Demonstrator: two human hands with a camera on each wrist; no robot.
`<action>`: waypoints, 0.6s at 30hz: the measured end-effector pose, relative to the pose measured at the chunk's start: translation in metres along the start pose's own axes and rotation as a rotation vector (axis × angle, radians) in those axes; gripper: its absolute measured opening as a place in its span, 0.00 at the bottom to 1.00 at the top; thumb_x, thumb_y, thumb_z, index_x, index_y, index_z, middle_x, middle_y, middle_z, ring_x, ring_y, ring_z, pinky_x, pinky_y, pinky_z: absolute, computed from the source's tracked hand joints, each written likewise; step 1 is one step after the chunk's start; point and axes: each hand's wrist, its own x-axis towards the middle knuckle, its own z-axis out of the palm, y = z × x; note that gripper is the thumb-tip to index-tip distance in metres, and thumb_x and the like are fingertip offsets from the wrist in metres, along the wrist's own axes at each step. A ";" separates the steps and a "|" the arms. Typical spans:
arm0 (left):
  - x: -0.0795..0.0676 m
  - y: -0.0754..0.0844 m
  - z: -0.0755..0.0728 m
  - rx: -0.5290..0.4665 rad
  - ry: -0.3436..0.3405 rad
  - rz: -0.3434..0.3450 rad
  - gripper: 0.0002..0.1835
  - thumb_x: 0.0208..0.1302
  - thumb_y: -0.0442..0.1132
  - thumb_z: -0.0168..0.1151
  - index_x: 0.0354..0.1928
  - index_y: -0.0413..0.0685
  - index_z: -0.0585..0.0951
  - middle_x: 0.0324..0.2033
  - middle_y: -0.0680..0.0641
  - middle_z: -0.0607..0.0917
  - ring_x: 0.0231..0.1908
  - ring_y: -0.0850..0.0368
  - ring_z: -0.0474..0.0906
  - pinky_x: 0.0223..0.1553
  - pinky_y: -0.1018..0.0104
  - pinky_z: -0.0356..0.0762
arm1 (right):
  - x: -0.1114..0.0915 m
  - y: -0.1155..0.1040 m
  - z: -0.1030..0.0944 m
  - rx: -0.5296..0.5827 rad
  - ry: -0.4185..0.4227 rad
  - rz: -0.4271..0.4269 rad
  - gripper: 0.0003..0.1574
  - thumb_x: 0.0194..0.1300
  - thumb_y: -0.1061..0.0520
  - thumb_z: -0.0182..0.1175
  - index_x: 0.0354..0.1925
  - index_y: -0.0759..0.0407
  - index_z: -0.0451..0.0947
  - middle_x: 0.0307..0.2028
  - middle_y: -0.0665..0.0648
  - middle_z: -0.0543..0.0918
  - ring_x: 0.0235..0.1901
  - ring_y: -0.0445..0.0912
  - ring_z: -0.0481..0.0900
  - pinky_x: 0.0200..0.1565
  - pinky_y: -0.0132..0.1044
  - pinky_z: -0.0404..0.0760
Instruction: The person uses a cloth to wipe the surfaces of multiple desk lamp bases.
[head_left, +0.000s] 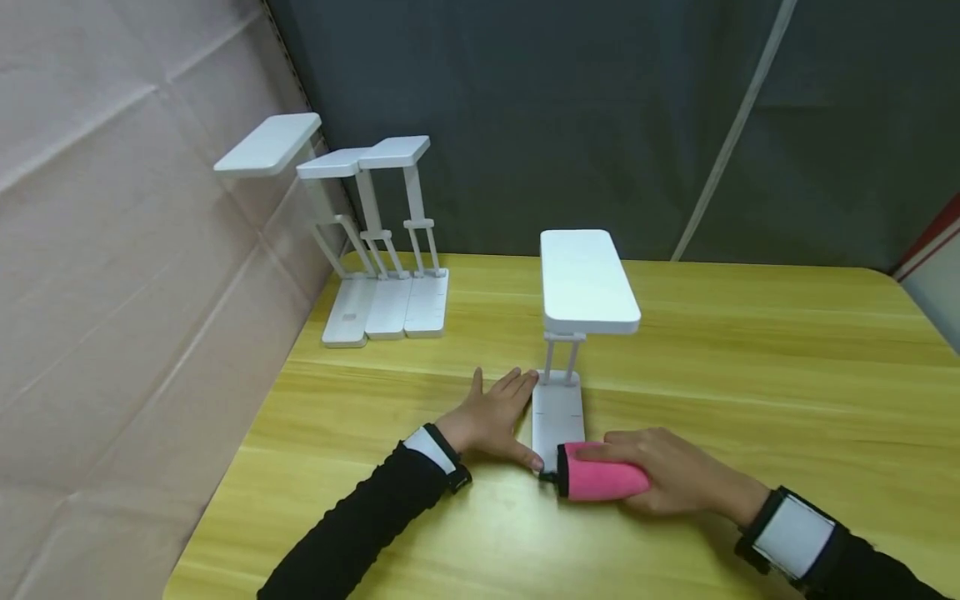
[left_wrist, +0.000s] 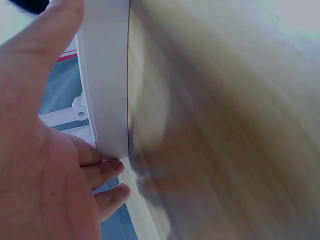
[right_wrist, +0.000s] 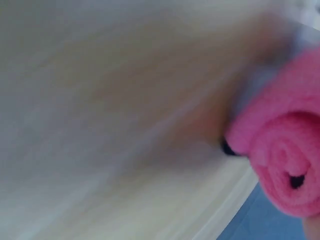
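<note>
A white phone stand [head_left: 558,417] stands upright on the table, its base toward me and its flat top plate raised at the back. My left hand [head_left: 498,421] lies spread along the base's left side, thumb by the near corner and fingertips by the far one. In the left wrist view, the fingers of this hand [left_wrist: 55,150] reach the end of the base edge [left_wrist: 106,75]. My right hand [head_left: 675,471] grips a rolled pink cloth [head_left: 603,477] with a black edge, at the base's near end. The right wrist view shows the cloth's coiled end [right_wrist: 282,155].
Several similar white stands [head_left: 386,308] stand side by side at the back left of the wooden table [head_left: 750,375]. A pale cloth wall [head_left: 135,275] borders the left side, and a dark curtain [head_left: 525,117] hangs behind the back edge.
</note>
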 end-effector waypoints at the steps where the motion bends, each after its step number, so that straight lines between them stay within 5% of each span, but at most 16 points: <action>1: 0.000 0.000 0.000 -0.002 0.002 -0.001 0.66 0.37 0.77 0.57 0.68 0.46 0.38 0.69 0.46 0.45 0.67 0.52 0.37 0.59 0.32 0.34 | 0.000 -0.001 -0.002 0.075 -0.019 0.009 0.42 0.44 0.58 0.66 0.59 0.42 0.65 0.39 0.41 0.76 0.28 0.32 0.70 0.27 0.27 0.71; 5: 0.000 0.001 0.000 0.000 0.002 -0.006 0.66 0.36 0.77 0.57 0.68 0.46 0.38 0.69 0.47 0.45 0.67 0.52 0.37 0.59 0.32 0.34 | 0.006 0.006 -0.012 0.204 0.019 0.107 0.44 0.43 0.62 0.66 0.59 0.43 0.65 0.47 0.45 0.77 0.36 0.38 0.74 0.34 0.35 0.76; 9: 0.000 0.000 0.002 -0.003 -0.007 -0.008 0.66 0.36 0.78 0.56 0.68 0.47 0.38 0.69 0.47 0.45 0.67 0.53 0.36 0.59 0.32 0.33 | 0.020 0.022 -0.014 -0.025 0.132 0.174 0.45 0.44 0.57 0.68 0.61 0.40 0.63 0.40 0.44 0.77 0.32 0.36 0.73 0.31 0.33 0.76; 13: 0.000 0.001 0.004 -0.017 -0.013 -0.003 0.66 0.37 0.78 0.55 0.68 0.48 0.38 0.69 0.48 0.44 0.67 0.53 0.36 0.59 0.32 0.33 | 0.027 0.036 -0.011 -0.287 0.120 0.137 0.44 0.48 0.49 0.66 0.62 0.38 0.60 0.31 0.43 0.72 0.23 0.34 0.67 0.24 0.30 0.72; 18: -0.001 0.000 0.002 -0.001 -0.001 -0.007 0.66 0.36 0.79 0.55 0.68 0.47 0.38 0.69 0.48 0.44 0.67 0.53 0.35 0.59 0.32 0.33 | 0.022 0.035 -0.006 -0.278 0.074 0.107 0.43 0.50 0.46 0.65 0.63 0.37 0.59 0.34 0.43 0.74 0.25 0.33 0.68 0.28 0.32 0.75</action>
